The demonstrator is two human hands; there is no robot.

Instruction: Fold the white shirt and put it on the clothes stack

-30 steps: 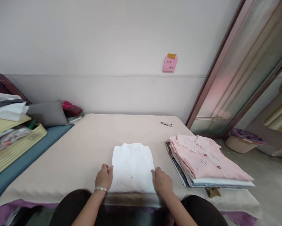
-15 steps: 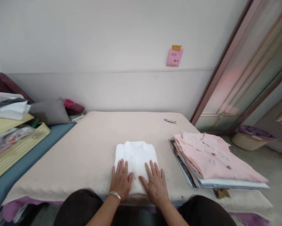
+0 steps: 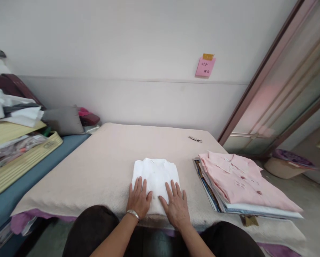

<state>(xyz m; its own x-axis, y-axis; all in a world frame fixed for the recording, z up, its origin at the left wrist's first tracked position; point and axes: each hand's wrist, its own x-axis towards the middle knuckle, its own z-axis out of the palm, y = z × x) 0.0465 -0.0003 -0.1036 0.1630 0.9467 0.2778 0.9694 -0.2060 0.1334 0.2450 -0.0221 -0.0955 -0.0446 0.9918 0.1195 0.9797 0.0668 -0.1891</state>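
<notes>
Beige bed (image 3: pixel 95 171): folded white shirt (image 3: pixel 156 171), collar away, lengthwise front-to-back, under both flat open hands (image 3: pixel 158 203).

left hand (image 3: pixel 138 198) flat, right hand (image 3: pixel 176 206) flat, fingers spread

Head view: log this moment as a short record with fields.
left hand: left hand lies flat, fingers spread, on the folded white shirt
right hand: right hand flat on the same shirt's near edge
surface: beige cover
to the right: stack of folded clothes, pink shirt on top, apart from the white one
wall: pink note
far left: grey cushion
</notes>
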